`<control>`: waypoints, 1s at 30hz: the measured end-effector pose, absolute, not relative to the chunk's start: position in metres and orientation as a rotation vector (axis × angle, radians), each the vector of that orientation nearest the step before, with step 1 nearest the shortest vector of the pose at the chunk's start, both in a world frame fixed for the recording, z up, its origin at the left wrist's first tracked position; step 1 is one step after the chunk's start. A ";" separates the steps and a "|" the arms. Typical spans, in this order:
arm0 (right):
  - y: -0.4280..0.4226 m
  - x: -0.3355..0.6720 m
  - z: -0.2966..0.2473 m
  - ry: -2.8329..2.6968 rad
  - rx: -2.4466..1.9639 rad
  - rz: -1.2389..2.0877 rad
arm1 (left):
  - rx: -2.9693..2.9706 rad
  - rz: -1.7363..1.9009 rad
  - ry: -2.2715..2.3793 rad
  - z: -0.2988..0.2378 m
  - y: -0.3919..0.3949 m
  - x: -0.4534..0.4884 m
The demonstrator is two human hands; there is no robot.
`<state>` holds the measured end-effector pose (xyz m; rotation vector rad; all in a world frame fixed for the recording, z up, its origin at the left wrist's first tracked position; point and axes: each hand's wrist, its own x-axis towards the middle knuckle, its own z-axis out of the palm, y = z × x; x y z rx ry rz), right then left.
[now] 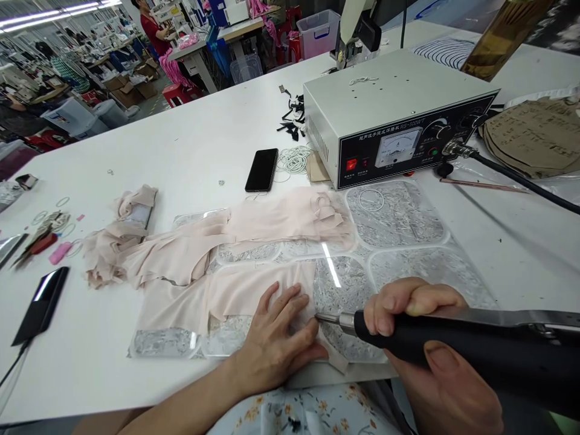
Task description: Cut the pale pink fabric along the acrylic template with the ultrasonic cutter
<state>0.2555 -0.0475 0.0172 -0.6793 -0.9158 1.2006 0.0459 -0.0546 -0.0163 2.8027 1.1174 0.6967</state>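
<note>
My left hand [283,338] lies with fingers spread on a pale pink piece of fabric [258,287], pressing it against a clear-covered, grey-patterned mat [344,290]. My right hand [426,332] is wrapped round a black handheld ultrasonic welding tool [489,341]. Its thin metal tip points left and meets the fabric's right edge, close to my left index finger and thumb. More pale pink fabric pieces [285,214] lie in a row just beyond, with a crumpled heap [113,248] of them to the left.
A grey ultrasonic welding machine [408,115] stands at the back right, its black cable [530,178] running off right. Near it are a black phone [261,170] and coiled white cord [294,160]. Scissors [38,241] and a black power bank [40,305] lie at left. A person [154,30] is in the background.
</note>
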 end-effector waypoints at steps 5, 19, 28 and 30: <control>-0.049 0.255 0.016 -0.938 -0.691 1.195 | 2.800 0.708 1.108 -0.017 -0.054 0.046; -0.037 0.245 0.008 -0.815 -0.631 1.026 | 2.785 0.700 1.111 -0.018 -0.055 0.046; -0.036 0.242 -0.007 -0.935 -0.674 1.021 | 2.762 0.675 1.126 -0.017 -0.056 0.046; -0.037 0.243 -0.008 -0.936 -0.673 1.016 | 2.760 0.661 1.131 -0.018 -0.056 0.046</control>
